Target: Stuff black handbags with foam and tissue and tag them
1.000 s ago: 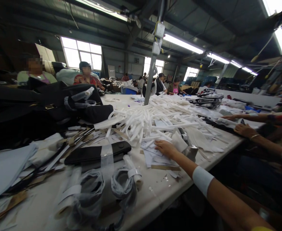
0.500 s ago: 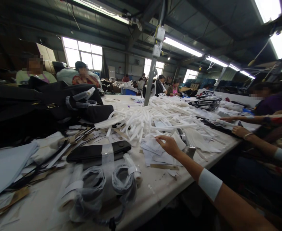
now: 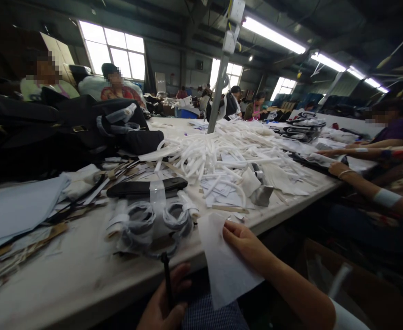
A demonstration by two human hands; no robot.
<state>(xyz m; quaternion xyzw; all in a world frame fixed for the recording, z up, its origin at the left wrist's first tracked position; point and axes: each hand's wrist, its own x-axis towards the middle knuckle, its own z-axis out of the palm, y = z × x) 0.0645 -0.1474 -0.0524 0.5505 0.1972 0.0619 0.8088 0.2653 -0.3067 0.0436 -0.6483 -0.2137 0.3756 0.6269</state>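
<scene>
My right hand pinches a thin white sheet of paper near its upper right edge; the sheet hangs in front of the table edge. Low in the view, my left hand curls loosely about a black strap, its fingers partly spread. The strap runs up to a plastic-wrapped bundle with coiled straps and rolled white ends, lying on the table. Behind the bundle is a black bag piece, banded with clear plastic. More white sheets lie beyond my right hand.
White strips heap up mid-table around a metal post. A tape dispenser stands near the right edge. Black bags and pale blue sheets lie left. At right, a co-worker's hands rest on dark pieces.
My right hand has drawn back from the pile of sheets with one white sheet in it. My left hand has come into view at the strap. The view has tipped down.
</scene>
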